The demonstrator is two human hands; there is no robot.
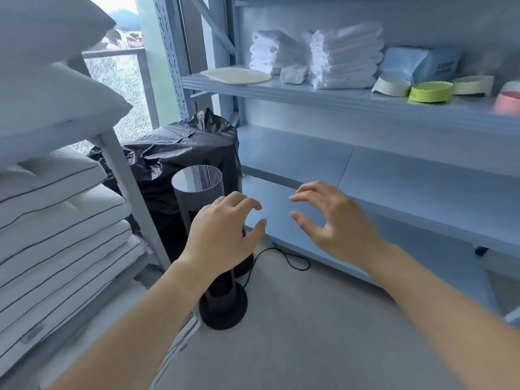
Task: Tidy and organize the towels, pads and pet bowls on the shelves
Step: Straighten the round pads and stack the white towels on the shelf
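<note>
The left hand [225,235] and right hand [339,220] hover side by side before the bottom shelf [422,215], fingers loosely curled and spread wide, holding nothing. On the top shelf [309,94], at 12 o'clock, two stacks of folded white towels [347,56] stand, with a flat beige round pad [236,76] at their 9 o'clock. Toward 2 o'clock lie a blue pad pack [416,64], a green pet bowl [430,92] and a pink pet bowl [508,103]
</note>
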